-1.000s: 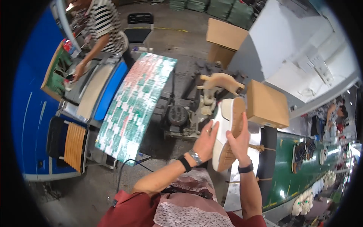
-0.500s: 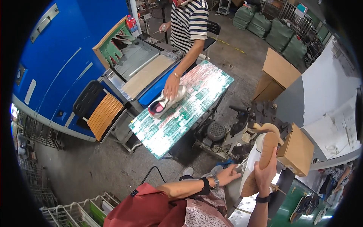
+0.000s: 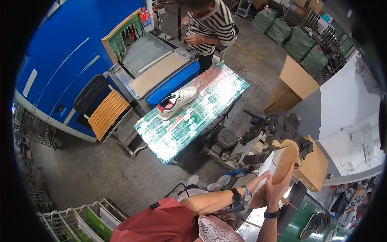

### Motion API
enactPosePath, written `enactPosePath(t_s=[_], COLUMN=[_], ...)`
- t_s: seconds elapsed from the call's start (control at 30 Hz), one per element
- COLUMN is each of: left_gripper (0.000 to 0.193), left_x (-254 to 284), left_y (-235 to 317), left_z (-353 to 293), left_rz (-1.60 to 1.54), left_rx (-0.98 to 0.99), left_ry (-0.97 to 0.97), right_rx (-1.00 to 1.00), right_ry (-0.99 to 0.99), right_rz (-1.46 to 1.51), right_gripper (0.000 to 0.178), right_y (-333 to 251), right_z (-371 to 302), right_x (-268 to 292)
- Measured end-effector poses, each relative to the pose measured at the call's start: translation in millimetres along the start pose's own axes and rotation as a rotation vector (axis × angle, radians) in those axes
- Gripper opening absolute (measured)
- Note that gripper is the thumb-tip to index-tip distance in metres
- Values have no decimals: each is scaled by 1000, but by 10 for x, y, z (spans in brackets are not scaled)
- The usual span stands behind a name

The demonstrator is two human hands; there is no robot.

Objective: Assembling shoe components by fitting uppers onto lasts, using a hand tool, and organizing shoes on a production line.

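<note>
A shoe with a white upper and a tan sole (image 3: 287, 160) is held up at the right, sole turned toward me. My right hand (image 3: 279, 188) grips it around the heel half. Against its white side lies my left hand (image 3: 254, 184), one finger stretched along the upper and the other fingers partly hidden behind the shoe. The toe end is beside a curved tan strip (image 3: 291, 142) on a dark machine (image 3: 284, 125). Another white shoe (image 3: 183, 97) with a red and dark collar rests on a green-and-white patterned table (image 3: 161, 147).
Across the table stands a person in a striped shirt (image 3: 211, 26), both hands near the chest. A motor (image 3: 226, 138) sits low beside the machine. Cardboard boxes (image 3: 300, 78) are at the right, a slatted chair (image 3: 108, 113) at the left, a wire rack (image 3: 76, 220) at lower left.
My left hand has moved right, from beside the laces onto the shoe's side. The other person has let go of the shoe on the table and drawn the hand back.
</note>
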State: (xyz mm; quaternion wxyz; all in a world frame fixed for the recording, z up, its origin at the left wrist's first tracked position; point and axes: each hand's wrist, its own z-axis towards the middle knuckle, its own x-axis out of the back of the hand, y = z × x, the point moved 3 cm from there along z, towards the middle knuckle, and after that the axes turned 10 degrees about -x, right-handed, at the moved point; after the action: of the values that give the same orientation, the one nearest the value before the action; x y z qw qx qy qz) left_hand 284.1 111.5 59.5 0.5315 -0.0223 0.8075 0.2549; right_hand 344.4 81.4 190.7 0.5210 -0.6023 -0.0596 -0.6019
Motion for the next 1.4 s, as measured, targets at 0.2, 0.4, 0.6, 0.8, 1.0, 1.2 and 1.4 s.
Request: enactPosePath(t_s=[0.2,0.4,0.6,0.8,1.0,1.2,1.4], left_gripper=[75,45,69,84,83,44,51], left_x=[133,594,530,936,262,-786,-746], left_y=[-224,433,1166,935,-20,-1435,-2243], left_z=[41,-771,-1455,-1503,-635,610,1210], left_rz=[250,585,1255,1928,2270,2155,2225], left_rx=[-90,-14,82,39,-90,-691,-383], left_ry=[43,-10,-291,-136,-411,-1372,-1135], right_rx=[-77,-746,-962,-672,-598,-971,-1277], right_ry=[80,-120,-718,-934,-534,172,383], right_rz=[47,1221,2033,2156,1871,1197,222], right_gripper=[101,66,77,72,76,68,58], right_y=[109,838,730,776,1764,3252,3855], right_z=[-208,-842,-187,-350,-1010,-2342,-3714], right_x=[82,-34,-869,-678,483,1271,1077])
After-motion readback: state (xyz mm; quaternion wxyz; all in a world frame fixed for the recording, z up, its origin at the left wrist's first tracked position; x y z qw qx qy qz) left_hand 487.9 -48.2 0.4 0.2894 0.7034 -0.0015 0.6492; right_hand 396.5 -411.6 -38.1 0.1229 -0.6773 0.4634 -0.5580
